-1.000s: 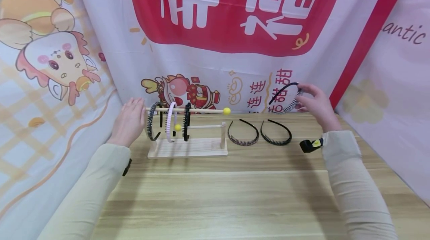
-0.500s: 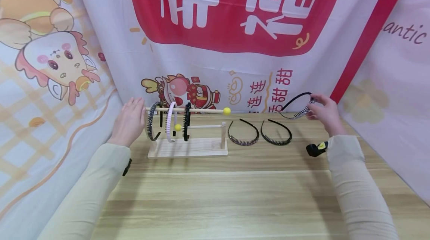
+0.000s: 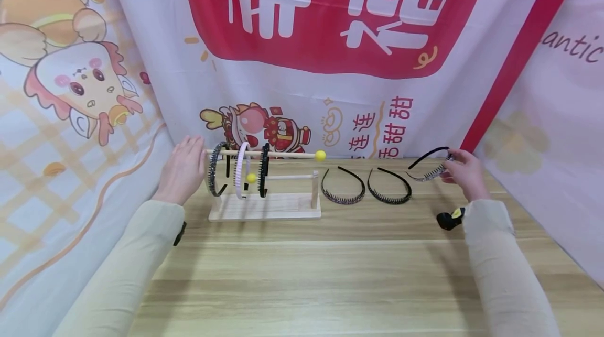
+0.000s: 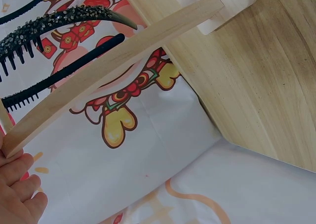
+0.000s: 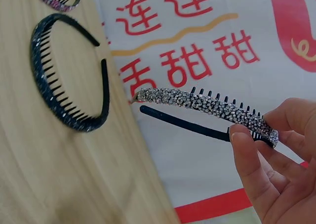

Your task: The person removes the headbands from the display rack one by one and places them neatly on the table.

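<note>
My right hand (image 3: 464, 173) pinches a silver rhinestone-covered toothed headband (image 5: 202, 103) by its curved middle, its two ends pointing left, close over the back right of the table. On the table to its left lie a dark glittery headband (image 5: 43, 80) and a pinkish glittery headband (image 3: 343, 201). At the left, my left hand (image 3: 183, 170) rests with extended fingers against the top of the upright (image 4: 94, 78) of a wooden display rack (image 3: 264, 214). From the rack's upper rod hang a dark sparkly headband (image 3: 212, 172), a pale pink headband (image 3: 239, 172) and a black headband (image 3: 262, 172).
The upper rod ends in a yellow ball (image 3: 320, 155), and another yellow ball (image 3: 252, 178) tips a lower rod. A printed white and red cloth (image 3: 302, 85) hangs right behind the table (image 3: 302, 279); more printed cloth (image 3: 89, 169) stands along the left side.
My right hand has moved right and down with the silver headband, bringing it nearer the tabletop. My left hand stays at the rack, and the view has shifted slightly.
</note>
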Demonstrator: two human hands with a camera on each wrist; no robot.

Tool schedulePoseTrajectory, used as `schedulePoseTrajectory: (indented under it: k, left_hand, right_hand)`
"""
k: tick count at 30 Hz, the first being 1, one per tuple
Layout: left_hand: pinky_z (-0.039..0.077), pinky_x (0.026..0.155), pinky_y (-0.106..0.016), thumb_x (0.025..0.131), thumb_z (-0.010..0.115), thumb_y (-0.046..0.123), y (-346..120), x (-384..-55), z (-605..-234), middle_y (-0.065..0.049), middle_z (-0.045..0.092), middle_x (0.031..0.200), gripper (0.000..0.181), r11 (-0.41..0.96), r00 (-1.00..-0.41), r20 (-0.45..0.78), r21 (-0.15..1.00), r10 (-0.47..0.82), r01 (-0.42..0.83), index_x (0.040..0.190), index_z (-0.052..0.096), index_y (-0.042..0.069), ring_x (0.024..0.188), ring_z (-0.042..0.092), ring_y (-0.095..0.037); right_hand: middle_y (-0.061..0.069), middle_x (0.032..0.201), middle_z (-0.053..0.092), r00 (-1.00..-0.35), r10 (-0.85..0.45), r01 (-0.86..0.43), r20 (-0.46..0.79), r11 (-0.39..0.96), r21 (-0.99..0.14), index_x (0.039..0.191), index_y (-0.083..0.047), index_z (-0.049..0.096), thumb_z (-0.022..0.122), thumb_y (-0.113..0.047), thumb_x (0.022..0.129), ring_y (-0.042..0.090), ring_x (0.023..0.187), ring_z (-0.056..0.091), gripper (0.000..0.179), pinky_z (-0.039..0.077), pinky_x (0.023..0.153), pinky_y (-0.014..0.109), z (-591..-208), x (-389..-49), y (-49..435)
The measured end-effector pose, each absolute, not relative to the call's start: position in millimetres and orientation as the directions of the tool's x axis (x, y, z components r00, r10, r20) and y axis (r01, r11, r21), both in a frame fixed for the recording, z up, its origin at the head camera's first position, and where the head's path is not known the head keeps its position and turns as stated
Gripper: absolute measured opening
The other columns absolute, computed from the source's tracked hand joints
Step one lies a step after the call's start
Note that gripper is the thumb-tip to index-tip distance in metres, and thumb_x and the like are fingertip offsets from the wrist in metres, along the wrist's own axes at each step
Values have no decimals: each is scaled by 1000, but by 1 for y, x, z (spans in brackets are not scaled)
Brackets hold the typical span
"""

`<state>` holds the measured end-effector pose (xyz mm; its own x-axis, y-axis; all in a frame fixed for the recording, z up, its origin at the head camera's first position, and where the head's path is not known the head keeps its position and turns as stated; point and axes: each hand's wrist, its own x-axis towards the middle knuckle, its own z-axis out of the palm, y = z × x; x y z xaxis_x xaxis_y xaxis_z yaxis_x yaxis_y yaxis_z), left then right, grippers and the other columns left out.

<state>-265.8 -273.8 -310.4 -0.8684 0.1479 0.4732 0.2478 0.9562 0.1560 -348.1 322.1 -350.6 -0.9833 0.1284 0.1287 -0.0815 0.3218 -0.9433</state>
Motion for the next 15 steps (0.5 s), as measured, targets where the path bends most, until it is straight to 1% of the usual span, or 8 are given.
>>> schedulePoseTrajectory:
  k: [2, 4, 7, 9, 11, 15]
  left_hand:
    - [6, 112, -43, 101, 30, 16, -274, -266, -310, -30, 29, 140, 45, 956, -867, 475, 154, 151, 251, 135, 32, -12, 132, 20, -43]
    - [6, 112, -43, 101, 30, 17, -274, -266, -310, -29, 29, 140, 45, 957, -869, 472, 152, 151, 249, 135, 31, -12, 132, 20, -43]
    - [6, 112, -43, 101, 29, 17, -274, -267, -310, -29, 28, 141, 45, 958, -872, 466, 148, 150, 245, 135, 31, -12, 132, 19, -42]
    - [5, 112, -43, 101, 29, 17, -274, -267, -310, -29, 28, 141, 45, 959, -873, 464, 146, 151, 243, 135, 31, -12, 132, 19, -42]
    - [6, 112, -43, 101, 29, 17, -274, -267, -310, -29, 28, 141, 45, 959, -871, 467, 143, 153, 245, 135, 31, -12, 132, 20, -42]
    - [7, 112, -44, 101, 29, 15, -273, -267, -310, -30, 30, 140, 44, 959, -866, 476, 141, 153, 246, 134, 32, -13, 131, 21, -43]
  right_hand:
    - [26, 133, 32, -983, 133, -76, 123, 313, -947, 139, 9, 26, 46, -3, 92, 6, 62, 62, 52, 56, 62, 23, -354, -348, 324]
    - [26, 131, 34, -983, 135, -75, 122, 314, -947, 139, 9, 26, 46, -3, 92, 6, 62, 62, 52, 56, 62, 23, -357, -347, 326]
    - [22, 121, 40, -982, 140, -77, 127, 320, -944, 137, 11, 27, 45, -2, 92, 6, 60, 62, 51, 56, 60, 23, -364, -348, 330]
    - [16, 112, 45, -981, 147, -77, 130, 323, -943, 136, 12, 28, 45, 0, 91, 6, 58, 61, 50, 56, 58, 23, -369, -348, 333]
    - [8, 102, 48, -979, 156, -76, 132, 320, -944, 135, 12, 30, 45, 1, 90, 7, 57, 62, 49, 56, 57, 23, -374, -348, 336]
    - [-6, 85, 51, -978, 172, -63, 117, 294, -954, 134, 12, 30, 45, 2, 89, 9, 56, 62, 48, 56, 56, 24, -383, -348, 342]
